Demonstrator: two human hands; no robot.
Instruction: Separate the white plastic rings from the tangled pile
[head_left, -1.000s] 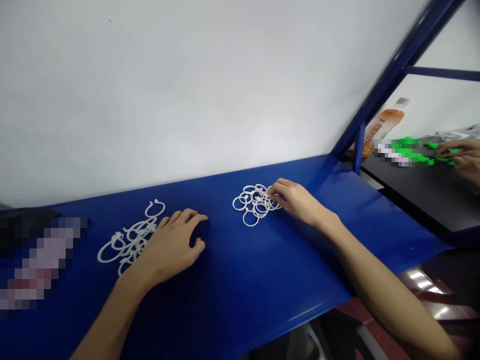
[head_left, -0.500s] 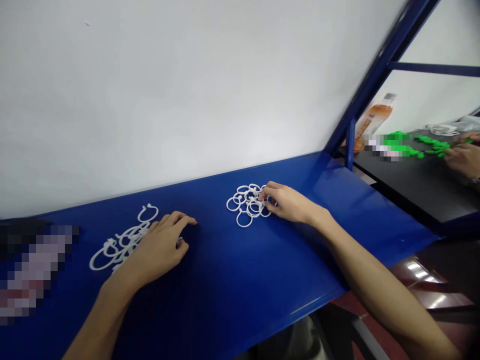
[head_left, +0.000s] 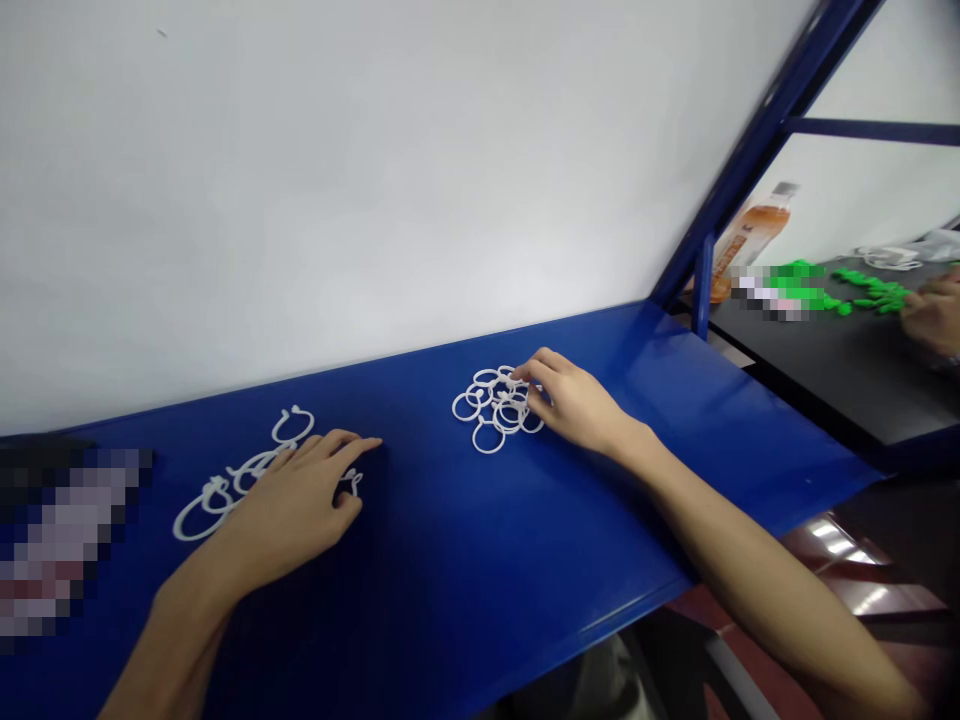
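White, slim, tangled: the nearer heap of loops [head_left: 217, 495] lies toward the left of the blue counter [head_left: 450, 560]. Left hand [head_left: 289, 500] over it, thumb and forefinger apart, knobbed white ends showing between; cannot tell whether it grips any. One loop [head_left: 289, 441] beyond the knuckles gapes, a knob at each tip. Farther, near the counter's back edge: pile of rings [head_left: 501, 404], round, overlapping, small nubs. Right hand [head_left: 577, 400] curled at its right side; whether a ring is pinched, cannot tell.
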